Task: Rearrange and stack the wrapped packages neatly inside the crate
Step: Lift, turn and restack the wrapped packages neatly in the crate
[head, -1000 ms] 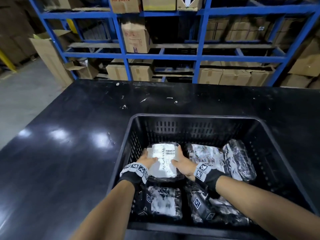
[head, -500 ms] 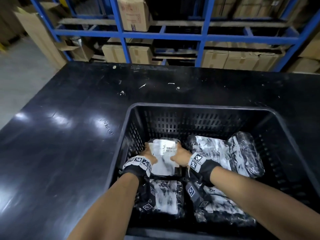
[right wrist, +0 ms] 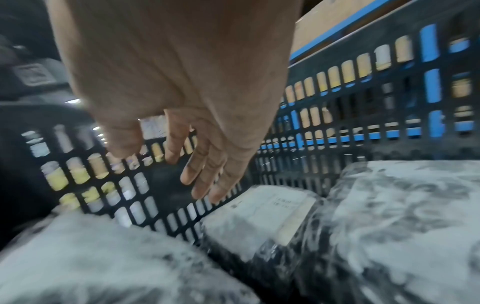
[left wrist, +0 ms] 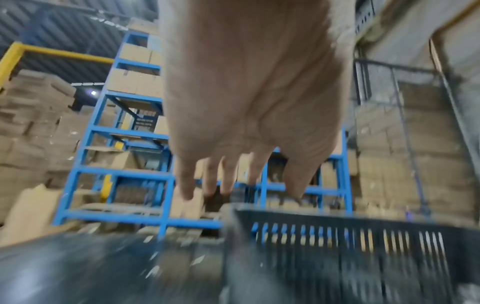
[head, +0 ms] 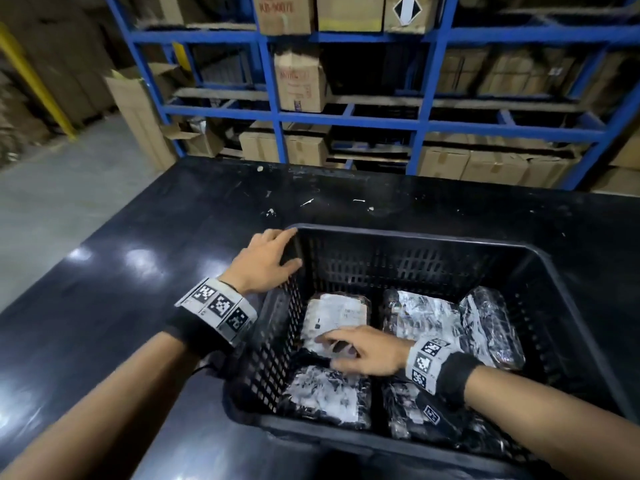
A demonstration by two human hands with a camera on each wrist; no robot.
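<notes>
A black slatted crate (head: 415, 237) stands on the black table (head: 138, 306) with several plastic-wrapped packages lying in it. A white-labelled package (head: 334, 317) lies flat at the far left, also seen in the right wrist view (right wrist: 265, 211). My right hand (head: 332, 344) hovers over its near end with fingers loosely extended and holds nothing (right wrist: 197, 174). My left hand (head: 282, 249) is up at the crate's far-left corner, fingers spread at the rim (left wrist: 233, 185). Other wrapped packages lie near left (head: 325, 396), far middle (head: 422, 317) and near right (head: 415, 414); one leans at the far right (head: 491, 327).
Blue shelving (head: 346, 119) full of cardboard boxes runs behind the table. A tall open carton (head: 138, 112) stands on the floor at the left. The table top shows to the left of and beyond the crate.
Both hands have let go of the labelled package, which now lies flat. My left hand rose out of the crate to its far-left corner. My right hand drew back over the package's near end.
</notes>
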